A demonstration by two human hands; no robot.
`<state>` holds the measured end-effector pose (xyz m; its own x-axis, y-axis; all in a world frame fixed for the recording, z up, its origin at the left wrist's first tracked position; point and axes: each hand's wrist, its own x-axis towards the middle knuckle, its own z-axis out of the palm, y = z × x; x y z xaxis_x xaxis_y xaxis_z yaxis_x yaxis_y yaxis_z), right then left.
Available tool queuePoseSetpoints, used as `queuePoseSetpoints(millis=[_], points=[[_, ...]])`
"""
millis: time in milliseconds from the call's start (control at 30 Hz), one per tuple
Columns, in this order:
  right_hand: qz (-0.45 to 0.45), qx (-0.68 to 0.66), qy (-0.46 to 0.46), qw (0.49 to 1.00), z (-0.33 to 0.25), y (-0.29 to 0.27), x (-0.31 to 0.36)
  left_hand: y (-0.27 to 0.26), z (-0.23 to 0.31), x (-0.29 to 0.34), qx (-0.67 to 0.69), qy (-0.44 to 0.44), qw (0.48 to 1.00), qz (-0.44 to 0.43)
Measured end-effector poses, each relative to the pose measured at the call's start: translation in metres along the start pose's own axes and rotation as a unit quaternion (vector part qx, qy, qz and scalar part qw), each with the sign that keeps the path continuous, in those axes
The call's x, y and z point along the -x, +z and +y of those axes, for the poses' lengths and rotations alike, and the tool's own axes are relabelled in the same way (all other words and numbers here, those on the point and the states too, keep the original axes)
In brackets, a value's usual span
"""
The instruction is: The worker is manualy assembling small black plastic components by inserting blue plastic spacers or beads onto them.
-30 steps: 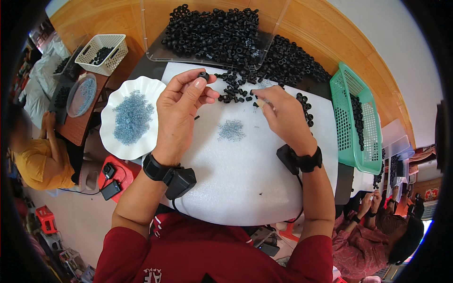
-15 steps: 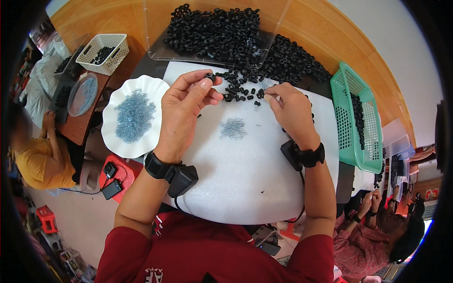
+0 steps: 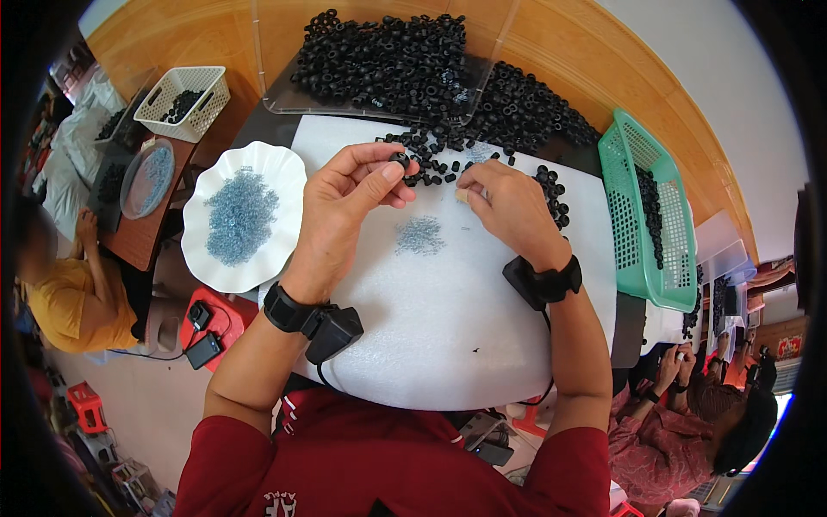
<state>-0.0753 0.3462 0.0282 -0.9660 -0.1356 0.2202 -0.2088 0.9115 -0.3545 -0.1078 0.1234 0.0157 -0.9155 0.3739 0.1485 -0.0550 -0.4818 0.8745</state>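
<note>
My left hand (image 3: pixel 340 202) pinches a small round black plastic part (image 3: pixel 400 160) between thumb and fingers, over the far part of the white sheet (image 3: pixel 413 336). To its right, my right hand (image 3: pixel 517 211) has its fingers drawn together, with a beige cover (image 3: pixel 462 196) on one fingertip. Whatever those fingers may hold is too small or hidden. Nearer than the hands lies a small pile of clear bluish pieces (image 3: pixel 419 235). Loose black parts (image 3: pixel 444 168) are scattered just beyond both hands, and several more black parts (image 3: pixel 553 194) lie beside my right hand.
A white scalloped plate (image 3: pixel 196 215) of clear bluish pieces stands left. At the back, a clear bin (image 3: pixel 362 115) and a heap of black parts (image 3: pixel 525 108) line the wall. A green basket (image 3: pixel 633 250) stands right. Other people sit at both sides.
My right hand has moved left and slightly nearer, closer to my left hand, uncovering black parts on its right. My left hand keeps its pinch on the black part.
</note>
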Motion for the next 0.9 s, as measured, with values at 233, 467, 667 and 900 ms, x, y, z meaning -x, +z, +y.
queuePoseSetpoints(millis=[233,467,667,900], points=[[-0.031,-0.091,-0.016,0.995,0.015,0.002,0.0,0.004,0.0,0.002,-0.042,-0.007,0.999,-0.021],[-0.057,-0.087,-0.038,0.994,0.014,-0.006,0.004,0.005,0.001,0.004,-0.067,0.005,0.997,-0.033],[-0.073,-0.046,0.0,0.996,0.008,-0.016,0.006,0.006,0.002,0.006,-0.078,-0.042,0.994,-0.056],[-0.029,-0.328,0.048,0.943,-0.007,-0.023,0.003,0.007,0.003,0.005,-0.075,-0.075,0.99,-0.089]])
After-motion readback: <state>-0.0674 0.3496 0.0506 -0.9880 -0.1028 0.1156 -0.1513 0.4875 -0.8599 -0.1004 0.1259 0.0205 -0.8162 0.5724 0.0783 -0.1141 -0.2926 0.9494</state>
